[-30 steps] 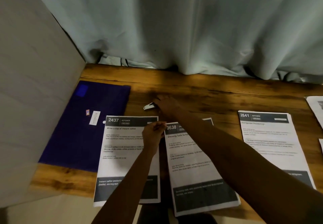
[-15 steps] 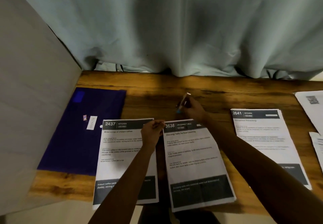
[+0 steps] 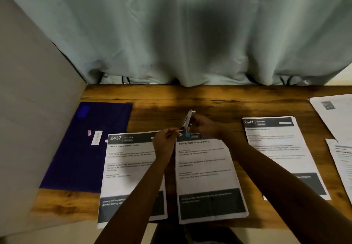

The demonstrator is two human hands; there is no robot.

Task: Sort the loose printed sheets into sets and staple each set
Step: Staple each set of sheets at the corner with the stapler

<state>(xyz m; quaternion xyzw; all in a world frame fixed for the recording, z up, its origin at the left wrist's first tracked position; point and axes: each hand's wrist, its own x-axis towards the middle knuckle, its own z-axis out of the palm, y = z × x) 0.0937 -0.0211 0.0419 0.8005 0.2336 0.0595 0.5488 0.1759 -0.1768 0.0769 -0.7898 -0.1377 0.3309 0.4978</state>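
I have the right hand (image 3: 205,128) curled round the stapler (image 3: 188,119), tilted up at the middle set (image 3: 205,169) lying on the table (image 3: 158,110); left hand (image 3: 165,139) pinches its top-left corner

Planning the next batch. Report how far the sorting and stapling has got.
Done: sheets lie sorted in the 2437 stack, Dressing Table stack and 2641 stack. In hand: the right hand holds the stapler at the Dressing Table stack's top-left corner, which the left hand pinches. Left: loose sheets at the right edge; staples in the other stacks cannot be seen.
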